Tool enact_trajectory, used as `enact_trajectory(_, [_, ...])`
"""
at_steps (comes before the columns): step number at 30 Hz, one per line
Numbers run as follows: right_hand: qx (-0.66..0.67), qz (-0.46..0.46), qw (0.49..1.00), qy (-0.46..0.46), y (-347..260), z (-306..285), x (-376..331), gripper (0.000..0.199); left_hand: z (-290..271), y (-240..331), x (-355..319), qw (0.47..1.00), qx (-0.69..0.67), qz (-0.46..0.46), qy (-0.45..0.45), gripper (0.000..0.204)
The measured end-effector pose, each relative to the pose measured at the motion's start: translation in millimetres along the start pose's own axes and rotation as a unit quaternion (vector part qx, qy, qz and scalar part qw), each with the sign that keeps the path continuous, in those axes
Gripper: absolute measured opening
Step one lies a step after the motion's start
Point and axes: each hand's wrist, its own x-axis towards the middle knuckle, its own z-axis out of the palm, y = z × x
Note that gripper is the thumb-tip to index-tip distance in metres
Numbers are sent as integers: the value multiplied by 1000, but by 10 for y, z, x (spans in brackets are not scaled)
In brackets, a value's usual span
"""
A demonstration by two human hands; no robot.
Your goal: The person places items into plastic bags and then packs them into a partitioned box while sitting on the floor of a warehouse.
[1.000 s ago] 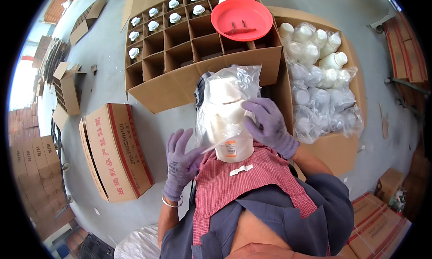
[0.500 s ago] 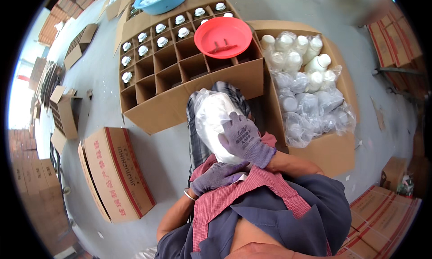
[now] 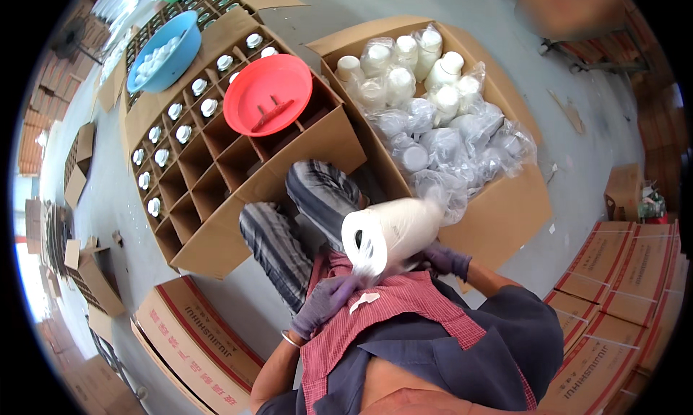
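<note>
- Hands in purple gloves: right hand (image 3: 446, 260) grips a white bottle (image 3: 390, 233), blurred, tilted on its side above the lap
- left hand (image 3: 325, 304) rests at the red apron (image 3: 404, 307), fingers curled; cannot tell whether it grasps anything
- divided carton (image 3: 216, 198) stands ahead, red bowl (image 3: 268, 94) on top
- box of bagged bottles (image 3: 433, 119) at right

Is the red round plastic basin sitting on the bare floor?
No, the red round plastic basin rests on top of the divided cardboard box.

Head-worn fisheye, steeply downward, close
</note>
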Motion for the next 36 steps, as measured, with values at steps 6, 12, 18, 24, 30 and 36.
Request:
enact_trajectory(6, [-270, -445, 765, 380, -747, -1, 97, 20, -434, 188, 613, 981, 2, 90, 174, 22])
enact_trajectory(12, [237, -378, 796, 409, -2576, -1549, 590, 20, -1024, 439, 1436, 849, 342, 294, 274, 38])
enact_trajectory(18, [-36, -241, 715, 655, -2697, -3211, 1913, 29, -1298, 290, 1986, 840, 371, 269, 289, 35])
enact_trajectory(24, [-266, -64, 731, 626, -2505, -3915, 2958, 28, -1374, 363, 2100, 844, 353, 280, 292, 34])
enact_trajectory(30, [-534, 106, 793, 275, -2734, -4364, 2738, 32, -1412, 382, 2225, 855, 327, 290, 279, 34])
enact_trajectory(36, [-468, -9, 744, 476, -4076, -4041, 2096, 39, -1389, 336, 2197, 863, 339, 257, 274, 32])
